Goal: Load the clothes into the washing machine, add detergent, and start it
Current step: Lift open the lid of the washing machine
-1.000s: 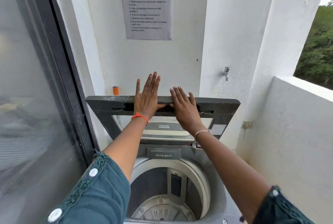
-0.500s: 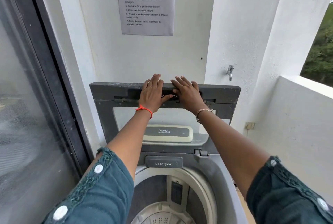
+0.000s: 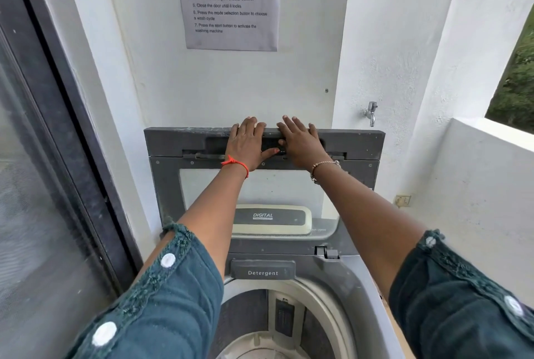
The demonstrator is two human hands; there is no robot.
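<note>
The grey top-loading washing machine (image 3: 349, 280) stands below me with its lid (image 3: 170, 144) raised upright against the white wall. My left hand (image 3: 248, 142) and my right hand (image 3: 299, 142) lie flat side by side on the lid's top edge, fingers straight and reaching over the rim. Under the lid sits the grey drawer marked Detergent (image 3: 263, 270). Below it the round drum (image 3: 289, 327) is open, and no clothes show inside it.
A dark-framed glass door (image 3: 57, 185) runs along the left. A printed instruction sheet (image 3: 231, 3) hangs on the wall above. A metal tap (image 3: 370, 112) and a wall socket (image 3: 403, 200) are on the right, beside a low white parapet (image 3: 491, 185).
The lid has swung from a slanted position to upright against the wall, with both hands pushing it back. An orange thing behind the lid is now hidden.
</note>
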